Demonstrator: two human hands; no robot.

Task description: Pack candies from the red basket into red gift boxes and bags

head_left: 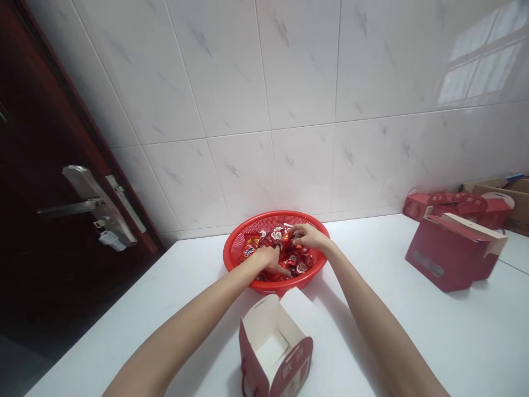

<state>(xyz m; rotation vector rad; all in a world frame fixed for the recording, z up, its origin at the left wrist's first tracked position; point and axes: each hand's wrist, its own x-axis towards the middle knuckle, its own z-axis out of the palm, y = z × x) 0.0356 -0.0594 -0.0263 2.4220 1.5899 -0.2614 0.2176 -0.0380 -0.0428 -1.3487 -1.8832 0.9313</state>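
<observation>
A round red plastic basket [231, 251] holds several wrapped candies [301, 267] in red shiny wrappers, some with pale heart-shaped labels. My left hand [270, 259] reaches in from the front, its thumb spread away from its fingers; the fingertips are partly hidden among the sweets. On the basket's right side, my right hand [308, 236] has its fingers curled at a red-orange wrapped candy [286, 240]. Just below the basket, between my forearms, stands an open red gift box [256, 353] with a white inside. Its flaps are up, and its visible inside holds nothing.
To the right, a red box [446, 253] stands on the white table [372, 248]. Behind it are more red boxes [463, 207] with handles and a brown cardboard box [518, 201]. A tiled wall [306, 165] borders the table's back. On the left is a dark door [45, 138] with a metal handle [70, 208].
</observation>
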